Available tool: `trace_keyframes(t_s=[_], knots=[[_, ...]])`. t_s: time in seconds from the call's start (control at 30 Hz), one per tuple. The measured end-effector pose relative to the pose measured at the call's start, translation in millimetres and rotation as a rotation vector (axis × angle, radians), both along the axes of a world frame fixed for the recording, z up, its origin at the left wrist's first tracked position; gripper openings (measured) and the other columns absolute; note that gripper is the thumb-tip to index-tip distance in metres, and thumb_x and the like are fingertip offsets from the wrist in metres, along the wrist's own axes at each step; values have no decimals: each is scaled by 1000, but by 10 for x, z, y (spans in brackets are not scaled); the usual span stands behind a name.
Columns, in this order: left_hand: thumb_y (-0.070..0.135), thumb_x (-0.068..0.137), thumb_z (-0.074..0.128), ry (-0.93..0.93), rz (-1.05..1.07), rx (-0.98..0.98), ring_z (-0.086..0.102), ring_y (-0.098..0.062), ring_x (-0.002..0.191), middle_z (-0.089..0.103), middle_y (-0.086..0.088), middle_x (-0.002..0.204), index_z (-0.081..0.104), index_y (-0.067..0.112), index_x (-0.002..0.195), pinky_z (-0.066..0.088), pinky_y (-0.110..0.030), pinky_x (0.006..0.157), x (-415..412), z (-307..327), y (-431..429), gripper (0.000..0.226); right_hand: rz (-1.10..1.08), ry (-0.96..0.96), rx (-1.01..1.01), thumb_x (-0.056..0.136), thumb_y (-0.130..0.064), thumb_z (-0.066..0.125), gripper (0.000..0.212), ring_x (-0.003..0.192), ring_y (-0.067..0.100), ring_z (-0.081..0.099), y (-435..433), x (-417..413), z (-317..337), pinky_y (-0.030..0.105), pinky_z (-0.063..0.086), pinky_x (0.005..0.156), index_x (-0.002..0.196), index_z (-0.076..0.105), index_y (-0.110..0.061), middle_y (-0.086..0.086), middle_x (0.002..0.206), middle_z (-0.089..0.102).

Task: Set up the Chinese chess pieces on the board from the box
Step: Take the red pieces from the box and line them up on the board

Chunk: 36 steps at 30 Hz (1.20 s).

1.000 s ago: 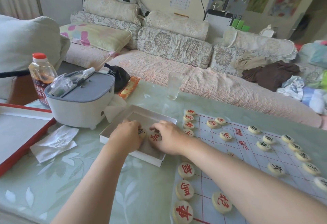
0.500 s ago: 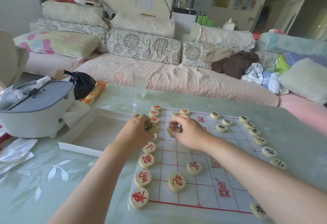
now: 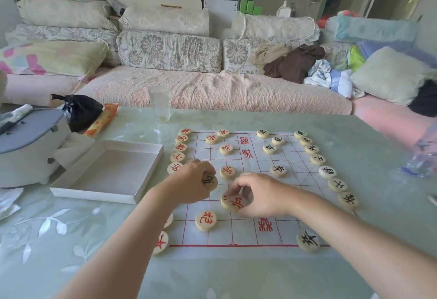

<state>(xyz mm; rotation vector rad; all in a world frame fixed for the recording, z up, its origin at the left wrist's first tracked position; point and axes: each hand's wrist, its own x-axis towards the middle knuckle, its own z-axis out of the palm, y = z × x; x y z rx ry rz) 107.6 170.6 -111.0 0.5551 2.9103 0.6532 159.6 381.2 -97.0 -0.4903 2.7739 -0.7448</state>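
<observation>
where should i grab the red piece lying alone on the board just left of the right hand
Take the red piece by its rim, thumb and fingers on opposite edges, coming straight down from above. It is a flat round disc lying face up on the board, clear of its neighbours, so only its low rim offers a pinch.

Left grip and right grip over the board on the desk, box left of the left grip, glass behind both, sofa beyond the desk
</observation>
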Motion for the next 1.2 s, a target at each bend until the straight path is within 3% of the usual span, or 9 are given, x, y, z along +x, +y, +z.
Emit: trace_keyframes(t_s=[0.13,0.33,0.53,0.63,0.73,0.83,0.9,1.03,1.2], knots=[[26,74,73,17,31,48,56,-15,96,58,6,112,56,31,116,49,-27,81,103,23,-19,46,109,-79,109,71,-33,83,43,86,-2,59,-114,211,16,18,50,75,109,65,-35,-21,100,59],[37,68,79,6,84,70,60,-15,94,58,14,112,45,37,121,53,-40,85,292,43,31,63,149,-87,144,69,-35,85,45,73,-8,53,-131,378,20,16,38,63,107,61,-36,-21,104,59],[32,69,82,7,84,132,58,-14,94,57,12,110,52,28,115,51,-35,85,367,101,50,55,127,-48,158,71,-42,81,27,73,-10,48,-96,478,-49,19,36,65,94,70,-34,-22,89,53],[30,67,84,11,69,197,60,-12,90,59,15,105,54,29,112,51,-34,84,412,146,83,53,-58,-48,-57,80,-49,74,22,73,-7,52,-59,418,4,17,38,65,93,72,-31,-19,92,60],[26,67,85,6,56,298,62,-8,87,61,17,100,55,30,108,51,-24,77,479,204,186,52,-322,-14,-338,92,-43,63,24,64,10,60,27,299,59,27,46,59,96,68,-20,-4,88,70],[21,67,86,-29,8,380,63,-4,84,63,18,98,57,31,107,50,-19,70,556,213,349,51,-378,-174,-608,96,-31,63,21,63,16,65,93,286,29,26,41,45,111,62,-17,4,99,72],[13,68,84,-61,-25,441,64,-3,84,65,15,100,59,29,108,49,-17,68,599,201,465,49,-377,-219,-723,94,-17,65,23,63,16,65,123,306,25,25,40,44,116,61,-12,6,91,72],[15,75,80,-180,36,598,68,-10,83,69,7,100,62,28,114,56,-25,73,640,220,642,45,-412,-211,-812,92,-6,65,27,65,14,66,255,315,38,25,45,51,118,59,-9,9,87,72],[17,80,76,-334,166,743,67,-12,70,73,-6,89,63,17,112,50,-24,63,625,165,813,34,-406,-123,-772,88,-9,73,33,72,14,69,479,398,-1,26,51,56,117,60,-15,7,99,73]])
